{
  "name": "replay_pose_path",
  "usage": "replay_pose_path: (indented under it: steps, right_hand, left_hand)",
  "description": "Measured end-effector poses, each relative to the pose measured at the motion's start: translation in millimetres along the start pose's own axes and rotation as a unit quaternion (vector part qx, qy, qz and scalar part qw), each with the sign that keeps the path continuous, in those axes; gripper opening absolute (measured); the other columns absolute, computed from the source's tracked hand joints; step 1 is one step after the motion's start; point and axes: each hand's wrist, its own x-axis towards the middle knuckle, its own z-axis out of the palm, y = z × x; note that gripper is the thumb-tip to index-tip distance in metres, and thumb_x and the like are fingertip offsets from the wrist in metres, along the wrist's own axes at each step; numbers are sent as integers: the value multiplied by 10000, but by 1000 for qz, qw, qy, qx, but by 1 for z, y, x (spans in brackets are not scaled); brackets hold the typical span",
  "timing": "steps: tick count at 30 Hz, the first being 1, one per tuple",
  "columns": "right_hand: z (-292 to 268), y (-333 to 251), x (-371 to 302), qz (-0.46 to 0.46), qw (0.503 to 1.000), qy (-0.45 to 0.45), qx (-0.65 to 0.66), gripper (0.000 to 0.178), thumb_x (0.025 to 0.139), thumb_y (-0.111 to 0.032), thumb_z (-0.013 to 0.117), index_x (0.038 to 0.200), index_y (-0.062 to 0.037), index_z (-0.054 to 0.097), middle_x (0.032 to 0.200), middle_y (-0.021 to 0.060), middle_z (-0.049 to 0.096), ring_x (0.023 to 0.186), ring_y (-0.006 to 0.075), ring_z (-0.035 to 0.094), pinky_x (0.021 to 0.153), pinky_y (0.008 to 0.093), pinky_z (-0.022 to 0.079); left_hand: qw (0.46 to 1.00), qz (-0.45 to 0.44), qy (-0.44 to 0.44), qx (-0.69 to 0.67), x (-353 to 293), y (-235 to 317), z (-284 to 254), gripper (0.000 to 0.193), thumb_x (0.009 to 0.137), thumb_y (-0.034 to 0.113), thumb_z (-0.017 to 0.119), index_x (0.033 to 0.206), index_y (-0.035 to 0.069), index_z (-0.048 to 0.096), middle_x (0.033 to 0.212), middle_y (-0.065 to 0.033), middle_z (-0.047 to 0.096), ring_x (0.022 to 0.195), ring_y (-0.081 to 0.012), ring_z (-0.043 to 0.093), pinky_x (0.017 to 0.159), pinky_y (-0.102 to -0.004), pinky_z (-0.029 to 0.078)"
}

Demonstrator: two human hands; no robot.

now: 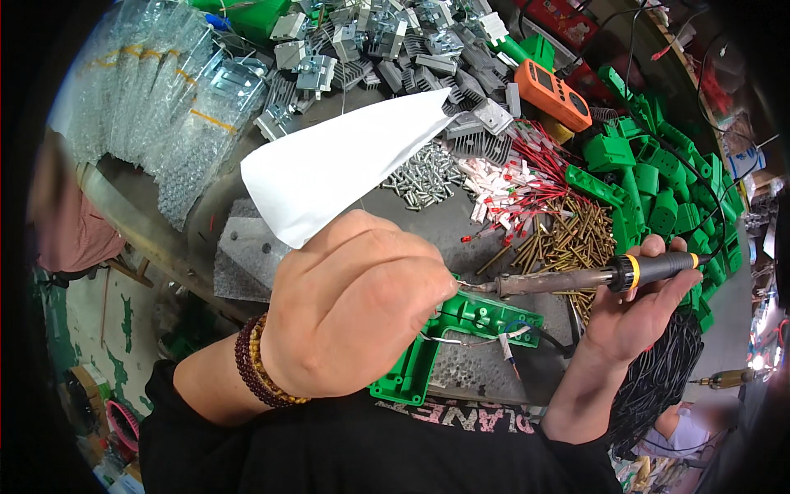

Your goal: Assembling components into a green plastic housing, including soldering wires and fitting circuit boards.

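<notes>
My left hand [354,305] is closed, its back turned up, and a folded white sheet [337,160], paper-like, sticks out from behind it. Its fingertips are hidden beside the tip of a soldering iron [559,282]. My right hand [625,321] holds that iron by its black and yellow handle, thumb and fingers round it, the tip pointing left. Under both hands lies an open green plastic housing [411,366], partly covered by my left hand. Near its right end are short wires [510,350], one ending in a bare strand.
Beyond my hands lie screws [424,174], brass-coloured pins [568,243], red-wired white parts [498,185] and grey heat sinks [469,107]. An orange meter [551,95] stands behind them. Green housings [658,181] pile at right, above black cables [658,387]. Bubble-wrapped parts [148,99] sit far left.
</notes>
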Motion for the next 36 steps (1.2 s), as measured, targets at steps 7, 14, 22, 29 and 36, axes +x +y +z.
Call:
replay_pose_path:
  steps: [7,14,22,29,36]
  right_hand:
    - [1,-1,-1,-10,1000,-3,-12,506,1034,-548,427,1287,-110,449,917,113,596,490,84,439,424,203,387]
    - [4,-1,-4,-6,1000,4,-12,513,1037,-559,405,1298,-119,451,914,116,601,490,90,442,430,211,390]
    - [-21,-20,11,4,990,-107,92,467,1066,-505,384,1277,-100,484,876,105,594,481,101,421,425,222,380]
    - [-17,-24,11,19,995,-89,46,459,1074,-498,365,1222,-83,493,747,98,565,463,106,428,409,236,370]
    - [-13,-21,10,21,998,-59,6,462,1077,-500,345,1212,-86,499,714,98,558,457,122,449,414,241,387]
  left_hand:
    - [1000,11,16,-17,0,-2,3,326,756,-71,771,974,61,567,885,-97,684,777,-270,647,713,-350,506]
    - [1000,10,-3,-10,0,3,-4,264,794,-76,733,959,51,570,889,-113,676,775,-271,630,717,-364,505]
    - [994,-41,-79,-63,21,32,-17,123,781,-24,737,827,43,645,754,-69,642,622,-196,595,588,-312,476]
    - [990,87,-108,-28,1,52,7,248,662,71,708,874,119,590,905,-62,724,713,-199,598,628,-320,421]
    - [990,80,-54,101,-9,54,23,176,664,179,670,796,233,567,848,73,660,745,-105,592,800,-351,296]
